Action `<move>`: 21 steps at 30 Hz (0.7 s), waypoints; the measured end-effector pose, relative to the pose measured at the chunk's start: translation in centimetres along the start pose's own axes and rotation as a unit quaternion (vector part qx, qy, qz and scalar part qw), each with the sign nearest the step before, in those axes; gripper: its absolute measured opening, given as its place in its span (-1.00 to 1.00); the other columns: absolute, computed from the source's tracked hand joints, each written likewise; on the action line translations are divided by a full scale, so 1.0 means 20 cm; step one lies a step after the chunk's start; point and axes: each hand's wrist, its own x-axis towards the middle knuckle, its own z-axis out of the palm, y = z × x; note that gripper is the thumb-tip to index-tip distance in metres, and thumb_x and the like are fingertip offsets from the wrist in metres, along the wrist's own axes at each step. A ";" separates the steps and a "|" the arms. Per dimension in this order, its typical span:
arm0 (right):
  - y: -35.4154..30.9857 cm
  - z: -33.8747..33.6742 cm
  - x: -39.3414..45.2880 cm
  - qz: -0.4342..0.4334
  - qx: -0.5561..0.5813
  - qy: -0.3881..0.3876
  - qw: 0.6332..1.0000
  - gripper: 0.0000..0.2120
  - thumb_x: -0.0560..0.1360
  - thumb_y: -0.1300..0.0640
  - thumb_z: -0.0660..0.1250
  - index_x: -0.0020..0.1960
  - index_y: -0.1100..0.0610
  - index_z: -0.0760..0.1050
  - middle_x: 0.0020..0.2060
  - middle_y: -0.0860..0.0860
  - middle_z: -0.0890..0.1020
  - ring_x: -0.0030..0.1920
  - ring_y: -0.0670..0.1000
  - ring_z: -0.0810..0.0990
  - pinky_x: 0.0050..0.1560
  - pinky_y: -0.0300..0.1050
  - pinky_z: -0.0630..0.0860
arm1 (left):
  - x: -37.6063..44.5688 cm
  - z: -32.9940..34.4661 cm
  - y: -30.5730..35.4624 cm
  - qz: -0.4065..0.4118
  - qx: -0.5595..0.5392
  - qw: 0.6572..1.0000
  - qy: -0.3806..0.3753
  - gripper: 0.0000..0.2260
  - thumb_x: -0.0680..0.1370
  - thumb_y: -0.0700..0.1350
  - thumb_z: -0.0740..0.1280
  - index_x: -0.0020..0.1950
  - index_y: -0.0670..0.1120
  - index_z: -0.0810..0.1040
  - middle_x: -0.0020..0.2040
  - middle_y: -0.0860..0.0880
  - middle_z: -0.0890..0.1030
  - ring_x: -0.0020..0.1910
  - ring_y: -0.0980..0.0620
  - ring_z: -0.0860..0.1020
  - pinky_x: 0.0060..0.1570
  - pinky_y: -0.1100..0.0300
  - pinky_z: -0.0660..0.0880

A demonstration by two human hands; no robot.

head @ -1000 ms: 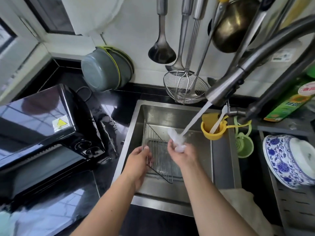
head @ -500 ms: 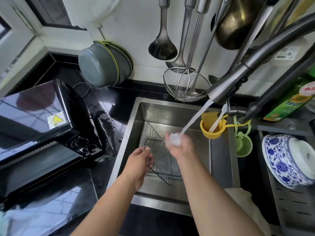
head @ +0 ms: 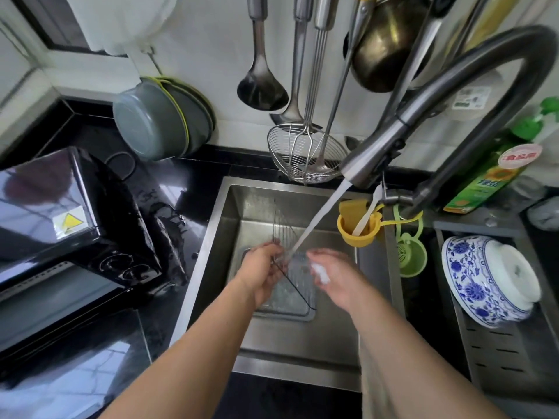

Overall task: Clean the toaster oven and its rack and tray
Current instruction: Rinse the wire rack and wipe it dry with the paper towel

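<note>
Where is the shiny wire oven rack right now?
The wire oven rack stands tilted inside the steel sink, under the running water, held by the left hand.

Glossy black toaster oven [head: 69, 213] with a yellow warning sticker [head: 70, 222], black desk [head: 193, 176], steel-grey sink [head: 302, 352]. Blue floral pattern on the white bowl [head: 472, 285], yellow cup [head: 354, 231], green strainer [head: 412, 258], grey-green bowls [head: 157, 122].
</note>
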 end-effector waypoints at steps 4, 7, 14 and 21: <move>-0.03 -0.14 -0.08 -0.044 -0.167 0.072 0.982 -0.88 0.54 0.11 0.39 0.08 0.00 0.60 0.04 0.06 0.62 -0.14 0.02 0.54 -0.24 -0.15 0.48 | 0.08 0.09 0.03 -0.017 -0.003 1.000 -0.012 -0.80 0.63 -0.12 0.41 0.19 -0.20 0.60 -0.17 -0.10 0.57 -0.21 -0.02 0.56 0.07 0.08 0.59; -0.07 -0.15 -0.17 -0.141 -0.320 0.057 0.935 -0.70 0.53 0.03 0.41 0.26 -0.09 0.53 0.15 -0.18 0.52 0.11 -0.07 0.51 0.12 -0.07 0.50 | 0.08 0.14 0.05 -0.014 -0.011 1.000 -0.009 -0.74 0.66 0.06 0.35 0.02 -0.14 0.55 -0.19 -0.07 0.59 -0.29 0.00 0.58 -0.10 0.14 0.62; -0.01 0.01 -0.11 -0.188 -0.451 0.056 0.871 -0.82 0.57 -0.07 0.25 0.11 -0.11 0.57 -0.01 -0.11 0.65 0.01 0.00 0.63 0.02 -0.02 0.60 | -0.18 0.26 -0.06 -0.012 0.103 0.994 -0.045 -0.78 0.73 -0.09 0.17 0.05 -0.13 0.57 -0.19 -0.05 0.63 -0.25 0.07 0.60 -0.13 0.23 0.54; 0.06 -0.02 -0.19 -0.205 -0.379 -0.029 0.902 -0.79 0.66 0.03 0.19 0.08 -0.04 0.61 -0.11 -0.10 0.64 -0.05 -0.11 0.60 -0.09 -0.26 0.50 | -0.20 0.02 -0.08 0.099 0.302 0.948 -0.006 -0.84 0.65 -0.19 0.28 0.04 -0.12 0.67 -0.08 -0.05 0.76 -0.03 -0.06 0.72 -0.17 0.21 0.53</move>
